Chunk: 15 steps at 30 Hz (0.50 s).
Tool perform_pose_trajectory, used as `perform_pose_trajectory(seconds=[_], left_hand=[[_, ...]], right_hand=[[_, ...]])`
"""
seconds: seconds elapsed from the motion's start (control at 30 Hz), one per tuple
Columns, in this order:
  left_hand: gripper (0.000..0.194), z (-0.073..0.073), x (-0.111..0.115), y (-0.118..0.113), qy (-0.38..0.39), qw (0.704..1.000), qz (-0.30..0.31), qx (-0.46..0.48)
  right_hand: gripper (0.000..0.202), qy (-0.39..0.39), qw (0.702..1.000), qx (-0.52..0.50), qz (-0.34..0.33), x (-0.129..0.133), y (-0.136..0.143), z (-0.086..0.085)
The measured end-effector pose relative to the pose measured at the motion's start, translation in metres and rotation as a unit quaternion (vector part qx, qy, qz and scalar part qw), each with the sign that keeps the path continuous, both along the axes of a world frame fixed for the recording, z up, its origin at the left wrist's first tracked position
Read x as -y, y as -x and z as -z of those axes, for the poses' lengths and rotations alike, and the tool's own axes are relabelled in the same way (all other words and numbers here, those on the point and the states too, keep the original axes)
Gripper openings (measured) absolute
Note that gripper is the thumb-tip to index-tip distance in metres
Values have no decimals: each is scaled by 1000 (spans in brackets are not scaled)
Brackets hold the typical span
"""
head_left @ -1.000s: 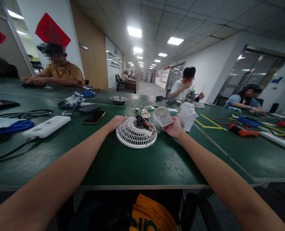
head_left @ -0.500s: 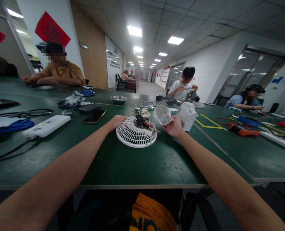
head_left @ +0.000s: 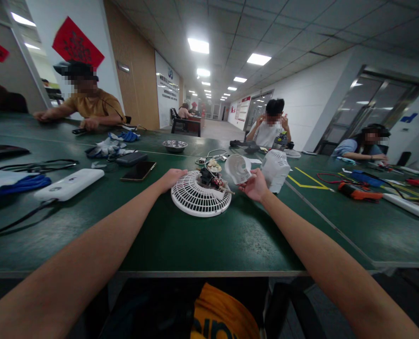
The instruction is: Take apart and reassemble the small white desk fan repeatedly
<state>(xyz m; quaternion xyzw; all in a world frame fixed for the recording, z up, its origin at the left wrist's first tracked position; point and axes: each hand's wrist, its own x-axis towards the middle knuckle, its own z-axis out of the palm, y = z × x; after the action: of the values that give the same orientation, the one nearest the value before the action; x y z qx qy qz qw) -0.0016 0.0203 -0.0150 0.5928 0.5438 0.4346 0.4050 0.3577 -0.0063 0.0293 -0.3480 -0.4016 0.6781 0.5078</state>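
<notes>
A round white fan grille [head_left: 198,202] lies on the green table in front of me, with a dark motor [head_left: 206,177] and loose wires on top of it. My left hand [head_left: 174,180] grips the grille's left rim; its fingertips are partly hidden. To the right of the motor, my right hand [head_left: 256,185] holds a white plastic motor cover [head_left: 234,170] by its lower right edge, raised off the table. The cover is tilted with its hollow inside partly showing. Just beyond that hand stands a white plastic housing [head_left: 275,170], apart from the cover.
At left lie a white power bank [head_left: 71,184], a phone [head_left: 138,171] and gloves [head_left: 106,149]. A metal bowl [head_left: 175,146] sits farther back. An orange multimeter [head_left: 359,192] is at right. Co-workers sit around the table.
My right hand has turned the motor cover a little, so more of its inside shows. My left hand and the grille stay put. The co-worker opposite has raised both hands to the head.
</notes>
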Motion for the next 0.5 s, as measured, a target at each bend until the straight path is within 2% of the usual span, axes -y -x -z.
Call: perform_pose_trajectory(seconds=[0.33, 0.43, 0.5], left_hand=[[48, -5, 8, -4, 6, 1000, 5, 19], [47, -7, 9, -5, 12, 1000, 0, 9], [46, -8, 10, -5, 8, 1000, -2, 2]], right_hand=[[30, -22, 999, 27, 42, -1, 6, 2], [42, -119, 985, 62, 113, 3, 12, -3], [57, -231, 951, 116, 167, 9, 18, -8]])
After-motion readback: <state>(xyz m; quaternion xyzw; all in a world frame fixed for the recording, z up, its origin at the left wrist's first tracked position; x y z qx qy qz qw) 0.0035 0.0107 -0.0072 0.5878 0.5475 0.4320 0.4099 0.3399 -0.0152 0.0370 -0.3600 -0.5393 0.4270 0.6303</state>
